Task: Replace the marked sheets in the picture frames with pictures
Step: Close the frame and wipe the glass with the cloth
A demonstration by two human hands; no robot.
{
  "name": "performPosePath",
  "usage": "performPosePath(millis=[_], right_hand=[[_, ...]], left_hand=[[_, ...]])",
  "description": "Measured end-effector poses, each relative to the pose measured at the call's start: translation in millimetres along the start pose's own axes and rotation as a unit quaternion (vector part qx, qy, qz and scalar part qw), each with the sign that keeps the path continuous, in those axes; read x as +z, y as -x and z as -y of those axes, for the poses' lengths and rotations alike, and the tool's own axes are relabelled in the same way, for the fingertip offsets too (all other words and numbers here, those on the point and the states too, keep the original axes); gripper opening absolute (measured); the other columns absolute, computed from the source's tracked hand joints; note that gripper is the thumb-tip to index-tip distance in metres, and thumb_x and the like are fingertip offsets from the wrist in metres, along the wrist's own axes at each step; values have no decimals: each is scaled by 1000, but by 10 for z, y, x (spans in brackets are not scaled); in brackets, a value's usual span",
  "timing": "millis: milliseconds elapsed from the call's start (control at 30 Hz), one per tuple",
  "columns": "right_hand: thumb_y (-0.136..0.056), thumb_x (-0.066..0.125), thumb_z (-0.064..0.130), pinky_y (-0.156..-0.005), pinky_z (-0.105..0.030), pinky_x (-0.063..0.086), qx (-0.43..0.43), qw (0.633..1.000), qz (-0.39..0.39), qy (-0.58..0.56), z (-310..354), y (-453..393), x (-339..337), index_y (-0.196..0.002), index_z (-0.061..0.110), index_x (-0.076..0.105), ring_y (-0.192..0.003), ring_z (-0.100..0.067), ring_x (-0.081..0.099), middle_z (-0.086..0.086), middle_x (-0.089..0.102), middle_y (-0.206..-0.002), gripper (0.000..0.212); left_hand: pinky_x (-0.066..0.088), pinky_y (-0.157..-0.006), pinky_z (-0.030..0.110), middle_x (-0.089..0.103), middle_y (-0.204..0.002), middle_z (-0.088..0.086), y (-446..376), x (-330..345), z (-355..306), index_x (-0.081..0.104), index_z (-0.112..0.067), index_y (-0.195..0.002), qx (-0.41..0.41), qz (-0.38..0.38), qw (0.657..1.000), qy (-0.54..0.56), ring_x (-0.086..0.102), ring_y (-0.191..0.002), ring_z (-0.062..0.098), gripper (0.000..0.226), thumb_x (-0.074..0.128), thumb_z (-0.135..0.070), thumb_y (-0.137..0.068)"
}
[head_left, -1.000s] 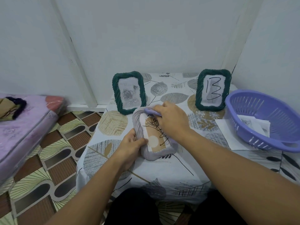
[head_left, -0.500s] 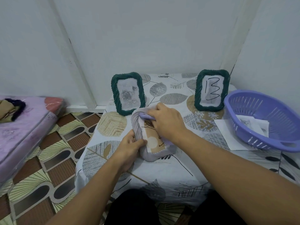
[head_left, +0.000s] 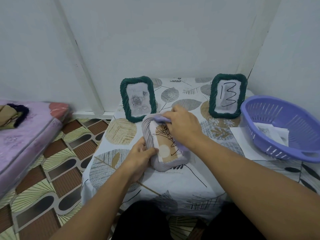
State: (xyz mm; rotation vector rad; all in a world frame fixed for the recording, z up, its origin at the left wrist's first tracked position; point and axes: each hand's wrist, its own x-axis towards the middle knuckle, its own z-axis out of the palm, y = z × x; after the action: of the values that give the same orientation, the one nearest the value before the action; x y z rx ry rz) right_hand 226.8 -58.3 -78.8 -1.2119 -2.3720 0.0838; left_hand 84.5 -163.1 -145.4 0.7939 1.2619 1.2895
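Observation:
A lilac ribbed picture frame (head_left: 149, 135) lies tilted on the table in front of me, with a tan leaf picture (head_left: 165, 144) showing in its opening. My left hand (head_left: 140, 156) grips the frame's near left edge. My right hand (head_left: 183, 125) lies over the frame's far right part, fingers curled on its top rim. A green frame (head_left: 137, 99) with a grey rose picture stands behind. A second green frame (head_left: 227, 96) at the back right holds a sheet marked 13.
A purple plastic basket (head_left: 284, 129) with printed sheets inside sits at the right on a white sheet (head_left: 242, 139). The table wears a leaf-print cloth (head_left: 121, 132). A pink mattress (head_left: 26, 135) lies on the patterned floor to the left. White walls close the back.
My right hand has shifted a little along the lilac frame's top rim. The frame stays in the same spot, and my left hand keeps its grip.

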Motion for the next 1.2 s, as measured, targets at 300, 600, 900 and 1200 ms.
performPosePath(millis=[300,600,900,1200], right_hand=[[-98,57,27,-64,-33,41,9,1000,-11,-24,-7,24,51,-106,32,72,-79,-23,56,2,52,-99,18],[-99,56,28,-64,-34,42,3,999,-25,-35,-9,36,53,-107,33,73,-77,-22,54,2,53,-99,19],[-100,56,27,-65,-34,46,14,1000,-15,-16,-97,13,11,-111,36,72,-79,-22,58,4,52,-100,21],[-101,56,34,-64,-33,46,14,1000,-4,-24,-167,0,19,-108,37,73,-80,-20,58,5,52,-96,19]], left_hand=[[55,-100,49,73,-122,17,7,14,-3,53,-9,-135,1,-4,1000,5,71,-112,34,44,50,13,-97],[55,-101,50,73,-122,17,20,21,-14,54,-10,-134,3,-2,1000,-2,70,-113,34,44,50,13,-98],[57,-98,48,73,-122,16,13,27,-5,53,-8,-134,6,-9,1000,-7,71,-112,33,43,50,14,-97],[55,-100,50,73,-122,16,17,25,-4,55,-10,-132,3,-12,1000,-15,71,-112,32,42,51,13,-97]])
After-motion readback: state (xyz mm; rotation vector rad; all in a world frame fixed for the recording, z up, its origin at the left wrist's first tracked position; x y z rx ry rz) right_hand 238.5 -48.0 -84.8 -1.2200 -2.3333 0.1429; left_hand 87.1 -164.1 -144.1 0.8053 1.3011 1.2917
